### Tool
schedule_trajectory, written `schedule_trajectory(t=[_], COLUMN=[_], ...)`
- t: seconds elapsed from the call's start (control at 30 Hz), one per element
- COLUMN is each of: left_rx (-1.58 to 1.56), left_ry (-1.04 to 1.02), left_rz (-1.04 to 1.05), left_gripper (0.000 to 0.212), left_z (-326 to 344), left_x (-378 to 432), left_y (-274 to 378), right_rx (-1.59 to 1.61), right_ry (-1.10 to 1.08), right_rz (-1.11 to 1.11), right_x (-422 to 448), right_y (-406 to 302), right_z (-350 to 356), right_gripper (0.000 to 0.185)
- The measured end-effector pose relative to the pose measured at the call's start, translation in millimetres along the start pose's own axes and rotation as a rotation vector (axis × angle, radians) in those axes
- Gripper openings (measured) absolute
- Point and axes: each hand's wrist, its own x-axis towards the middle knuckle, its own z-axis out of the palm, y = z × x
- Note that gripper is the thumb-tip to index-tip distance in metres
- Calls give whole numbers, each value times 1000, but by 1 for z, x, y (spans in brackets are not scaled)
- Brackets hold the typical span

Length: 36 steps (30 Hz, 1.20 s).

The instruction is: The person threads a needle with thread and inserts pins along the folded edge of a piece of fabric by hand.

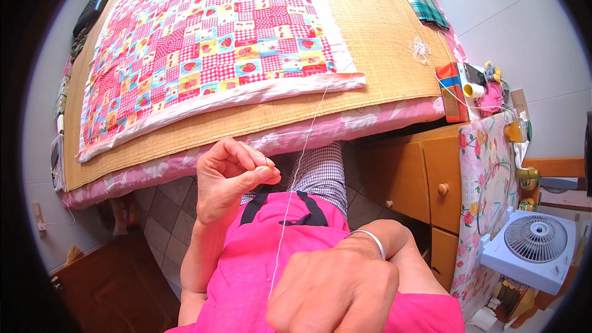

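My left hand [236, 178] is raised over my lap, thumb and fingertips pinched on what looks like a thin sewing needle [266, 162]. Close to the camera, my right hand [333, 289] is a curled fist with its back up; a white bangle [372, 240] circles that wrist. A white thread [296, 171] runs from the near right corner of the patchwork-print cloth [222, 51] down to my right hand, whose fingertips are hidden. The cloth, with strawberry and gingham squares and a white border, lies flat on a woven straw mat [384, 46].
The mat covers a bed with a pink floral sheet [360, 120]. Tangled white thread [419, 50] lies at the right. A red box [451, 90] and a thread spool [472, 90] stand by a wooden drawer cabinet [407, 180]. A white fan [532, 245] is at the lower right.
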Motion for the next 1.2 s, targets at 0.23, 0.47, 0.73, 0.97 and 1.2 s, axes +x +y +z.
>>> schedule_trajectory(t=[0.23, 0.47, 0.73, 0.97, 1.2], left_rx=[13, 23, 18, 40, -13], left_ry=[-2, 3, 1, 29, 36], left_rz=[10, 7, 7, -14, -2], left_gripper=[19, 19, 19, 21, 19], left_z=[0, 1, 2, 3, -5], left_x=[0, -1, 0, 3, 2], left_y=[-2, -3, -5, -8, -8], right_rx=[163, 183, 204, 143, -116], right_ry=[264, 283, 288, 494, 300], right_rz=[-253, -255, -236, -357, 144], right_x=[11, 10, 8, 10, -16], right_y=[18, 16, 15, 20, 14], right_z=[19, 19, 20, 30, 2], right_gripper=[9, 8, 7, 8, 9])
